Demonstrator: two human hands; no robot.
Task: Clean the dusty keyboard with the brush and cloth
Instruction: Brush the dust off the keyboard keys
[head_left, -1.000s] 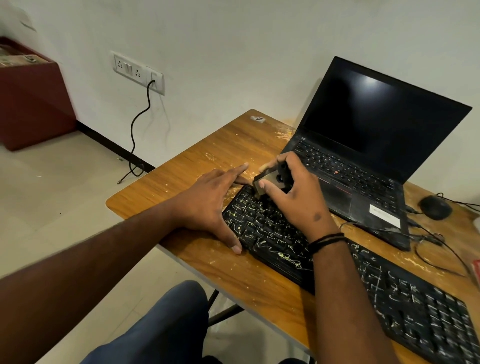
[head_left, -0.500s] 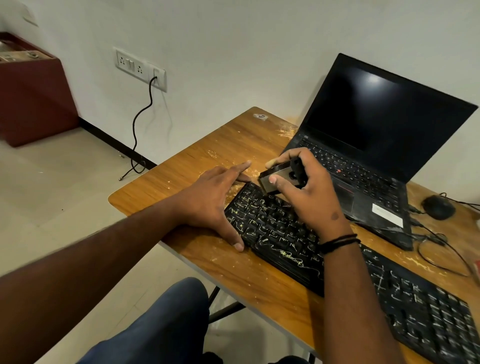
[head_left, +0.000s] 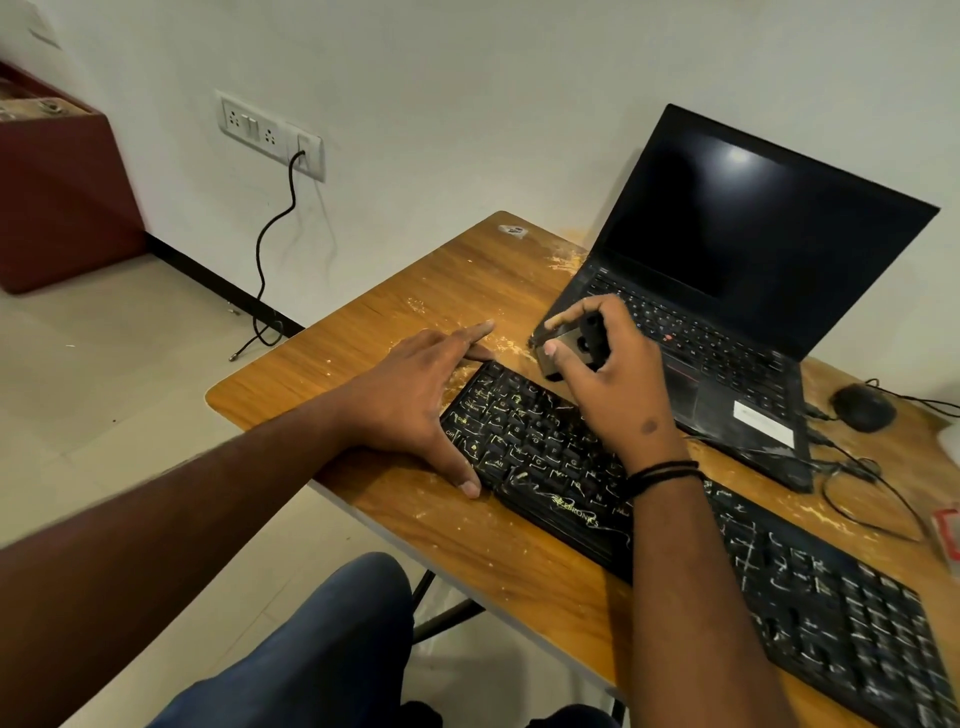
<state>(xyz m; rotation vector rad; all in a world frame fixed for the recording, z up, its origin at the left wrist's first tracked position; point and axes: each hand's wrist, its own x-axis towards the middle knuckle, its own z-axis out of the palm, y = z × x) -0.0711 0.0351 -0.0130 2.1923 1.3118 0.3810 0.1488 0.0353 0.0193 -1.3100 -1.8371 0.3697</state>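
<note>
Two hands busy — my right hand (head_left: 618, 374) pinches the brush (head_left: 569, 345) mid-frame, left hand (head_left: 415, 395) flat, bracing the keyboard (head_left: 675, 519). Risk: dust flicks onto laptop (head_left: 727, 332).

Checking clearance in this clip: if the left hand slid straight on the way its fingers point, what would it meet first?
Probably only bare table with scattered dust, then the laptop; the left hand points along the keyboard's end. Depth is unclear.

Office: desk (head_left: 363, 332), laptop (head_left: 727, 312), wall sockets (head_left: 270, 132)
</note>
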